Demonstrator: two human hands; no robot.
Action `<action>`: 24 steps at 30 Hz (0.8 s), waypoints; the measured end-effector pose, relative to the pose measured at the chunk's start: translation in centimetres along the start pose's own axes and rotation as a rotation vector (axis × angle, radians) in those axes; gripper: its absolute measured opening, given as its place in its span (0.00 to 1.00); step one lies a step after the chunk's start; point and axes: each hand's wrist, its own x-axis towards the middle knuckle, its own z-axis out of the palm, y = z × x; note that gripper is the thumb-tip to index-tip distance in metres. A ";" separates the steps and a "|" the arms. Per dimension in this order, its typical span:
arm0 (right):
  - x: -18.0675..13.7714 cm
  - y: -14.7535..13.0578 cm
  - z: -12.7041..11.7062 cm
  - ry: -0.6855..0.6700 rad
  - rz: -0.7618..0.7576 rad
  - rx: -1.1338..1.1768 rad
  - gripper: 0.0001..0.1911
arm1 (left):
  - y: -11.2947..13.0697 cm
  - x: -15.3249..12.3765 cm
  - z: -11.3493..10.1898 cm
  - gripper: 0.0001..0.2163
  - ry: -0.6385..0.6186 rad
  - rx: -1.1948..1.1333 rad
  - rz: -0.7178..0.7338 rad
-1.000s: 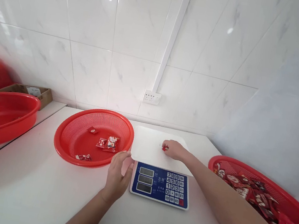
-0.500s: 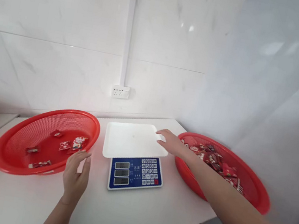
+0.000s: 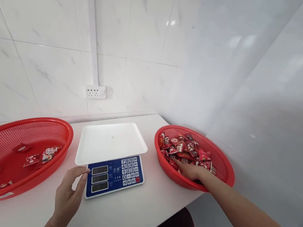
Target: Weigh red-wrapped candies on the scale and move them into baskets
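My right hand [image 3: 191, 171] reaches into the red basket [image 3: 225, 169] at the right, its fingers lying flat on a heap of red candy packets [image 3: 184, 148]. I cannot see anything gripped in it. My left hand [image 3: 69, 192] rests open on the white table, fingertips at the front left corner of the blue digital scale [image 3: 115, 175]. The scale's white tray [image 3: 109, 142] is bare. At the left stands a second red basket [image 3: 19, 133] with several red packets [image 3: 41, 154] scattered in it.
The white table [image 3: 134, 212] ends in an edge at the lower right, with a dark shape below it. White tiled walls close in behind and to the right. A wall socket [image 3: 95, 92] with a white conduit above sits behind the scale.
The view has swung to the right. My right hand left the scale tray and moved right into the full basket. My left hand stayed by the scale's left side.
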 end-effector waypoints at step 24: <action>0.0 -1.7 -4.9 0.399 0.159 0.952 0.27 | -0.1 0.3 0.8 0.08 0.057 -0.114 -0.158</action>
